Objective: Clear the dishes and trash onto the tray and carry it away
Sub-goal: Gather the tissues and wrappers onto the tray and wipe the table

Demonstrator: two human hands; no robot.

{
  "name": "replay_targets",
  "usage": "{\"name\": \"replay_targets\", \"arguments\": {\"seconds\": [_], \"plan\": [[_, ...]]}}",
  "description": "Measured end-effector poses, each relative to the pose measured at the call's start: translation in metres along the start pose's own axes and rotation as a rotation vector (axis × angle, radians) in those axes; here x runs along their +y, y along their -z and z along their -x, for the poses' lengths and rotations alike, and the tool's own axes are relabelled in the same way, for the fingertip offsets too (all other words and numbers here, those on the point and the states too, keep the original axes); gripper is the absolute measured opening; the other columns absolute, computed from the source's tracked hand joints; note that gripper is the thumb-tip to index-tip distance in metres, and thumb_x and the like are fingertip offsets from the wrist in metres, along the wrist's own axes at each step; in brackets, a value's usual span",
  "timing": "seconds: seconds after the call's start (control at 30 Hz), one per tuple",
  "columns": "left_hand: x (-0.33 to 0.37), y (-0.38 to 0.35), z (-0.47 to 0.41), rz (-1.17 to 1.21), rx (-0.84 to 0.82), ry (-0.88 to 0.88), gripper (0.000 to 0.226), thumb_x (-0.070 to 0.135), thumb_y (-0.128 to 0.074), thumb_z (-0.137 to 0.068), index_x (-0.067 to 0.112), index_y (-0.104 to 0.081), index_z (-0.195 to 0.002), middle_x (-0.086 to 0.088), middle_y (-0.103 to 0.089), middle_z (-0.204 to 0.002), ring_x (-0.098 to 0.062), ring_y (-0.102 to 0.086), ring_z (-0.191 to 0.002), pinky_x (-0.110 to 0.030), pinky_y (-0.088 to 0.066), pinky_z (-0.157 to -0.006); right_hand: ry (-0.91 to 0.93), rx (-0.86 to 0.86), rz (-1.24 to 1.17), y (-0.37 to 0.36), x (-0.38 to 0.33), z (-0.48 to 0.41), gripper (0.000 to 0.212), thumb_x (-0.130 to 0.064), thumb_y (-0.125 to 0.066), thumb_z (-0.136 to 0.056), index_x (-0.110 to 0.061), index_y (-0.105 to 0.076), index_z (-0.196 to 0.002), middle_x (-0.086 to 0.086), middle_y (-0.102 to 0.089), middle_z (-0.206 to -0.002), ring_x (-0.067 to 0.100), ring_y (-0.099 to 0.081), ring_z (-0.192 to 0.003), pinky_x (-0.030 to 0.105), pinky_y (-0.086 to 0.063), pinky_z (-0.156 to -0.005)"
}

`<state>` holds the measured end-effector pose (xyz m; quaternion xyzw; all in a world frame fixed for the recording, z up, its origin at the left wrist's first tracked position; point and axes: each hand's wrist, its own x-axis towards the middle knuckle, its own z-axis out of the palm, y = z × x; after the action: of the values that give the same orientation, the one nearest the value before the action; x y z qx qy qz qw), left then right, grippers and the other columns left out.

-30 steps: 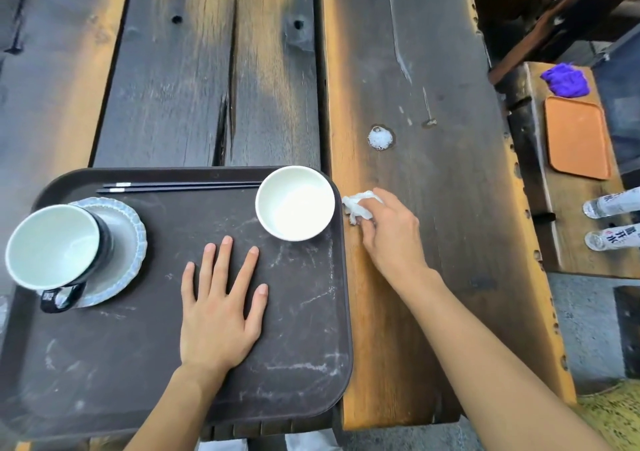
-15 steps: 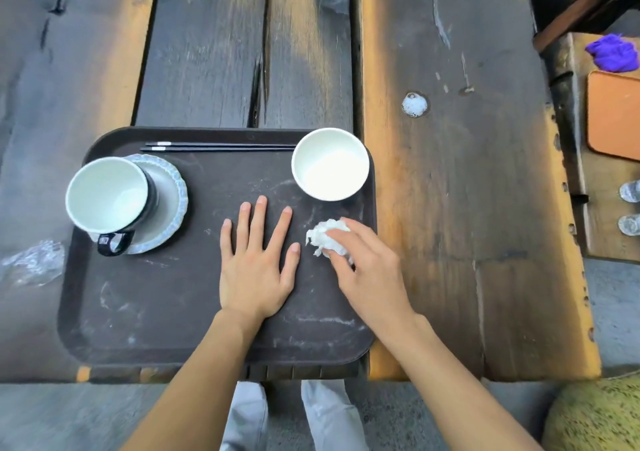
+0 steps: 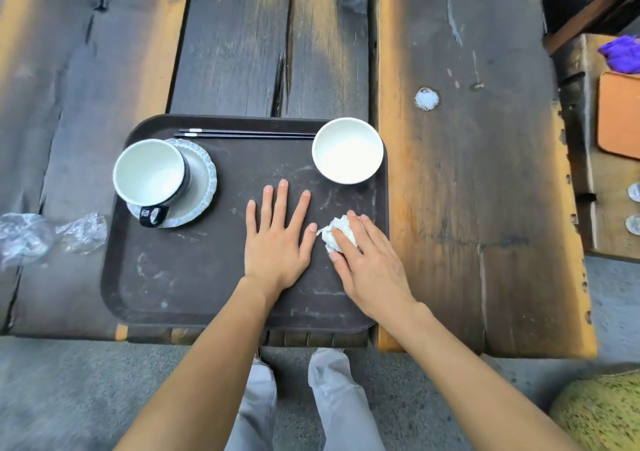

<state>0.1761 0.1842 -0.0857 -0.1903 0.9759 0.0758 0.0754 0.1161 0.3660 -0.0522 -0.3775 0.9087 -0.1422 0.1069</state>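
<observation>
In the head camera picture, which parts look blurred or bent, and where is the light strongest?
Head view: the clear plastic wrapper at the left edge is smeared; the table edges bow from the wide lens; the white bowl is nearly overexposed; the hands and crumpled napkin are sharp.

A single head-worn camera is looking almost straight down from above the near edge of the table [image 3: 450, 208], facing forward across its planks. It is sitting close enough that both forearms are reaching up from the bottom edge, with the tray [image 3: 180, 277] left of centre. Wide-angle bending is curving the outer parts of the view.
</observation>
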Motion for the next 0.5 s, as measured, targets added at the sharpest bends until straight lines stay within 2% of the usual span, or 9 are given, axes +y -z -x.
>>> {"name": "replay_targets", "arguments": {"seconds": [0.13,0.27,0.37,0.5], "plan": [[-0.005,0.023,0.004,0.034,-0.143,-0.034,0.064,0.056,-0.017,-0.101,0.034,-0.007,-0.159,-0.006,0.003,-0.168,-0.028,0.003,-0.155,-0.052,-0.004,-0.123,-0.062,-0.076,-0.059,0.011,-0.012,0.002,0.050,-0.035,-0.050,-0.101,-0.017,-0.044,-0.148,0.025,-0.024,-0.160,0.041,-0.023,-0.148,0.046,-0.023,-0.120],[-0.019,0.050,0.026,0.086,-0.249,-0.048,0.063,0.055,-0.025,-0.101,0.034,-0.013,-0.159,-0.007,-0.007,-0.168,-0.030,-0.006,-0.154,-0.050,-0.010,-0.122,-0.119,-0.097,-0.066,0.030,-0.027,0.000,0.051,-0.033,-0.049,-0.101,-0.018,-0.043,-0.150,0.028,-0.013,-0.162,0.043,-0.011,-0.151,0.049,-0.010,-0.123],[-0.040,0.069,0.049,0.122,-0.299,-0.067,0.059,0.051,-0.032,-0.102,0.028,-0.027,-0.156,-0.007,-0.021,-0.165,-0.029,-0.015,-0.152,-0.046,-0.014,-0.122,-0.157,-0.075,-0.074,0.044,-0.043,-0.005,0.041,-0.029,-0.050,-0.100,-0.016,-0.056,-0.139,0.027,-0.019,-0.161,0.040,-0.014,-0.151,0.050,-0.005,-0.123],[-0.081,0.090,0.076,0.185,-0.244,-0.114,0.050,0.041,-0.043,-0.100,0.017,-0.050,-0.143,-0.005,-0.051,-0.147,-0.025,-0.044,-0.137,-0.038,-0.035,-0.112,-0.170,-0.048,-0.077,0.053,-0.075,-0.012,0.036,-0.028,-0.054,-0.099,-0.011,-0.064,-0.130,0.024,-0.036,-0.156,0.036,-0.029,-0.147,0.050,-0.008,-0.123]]}}
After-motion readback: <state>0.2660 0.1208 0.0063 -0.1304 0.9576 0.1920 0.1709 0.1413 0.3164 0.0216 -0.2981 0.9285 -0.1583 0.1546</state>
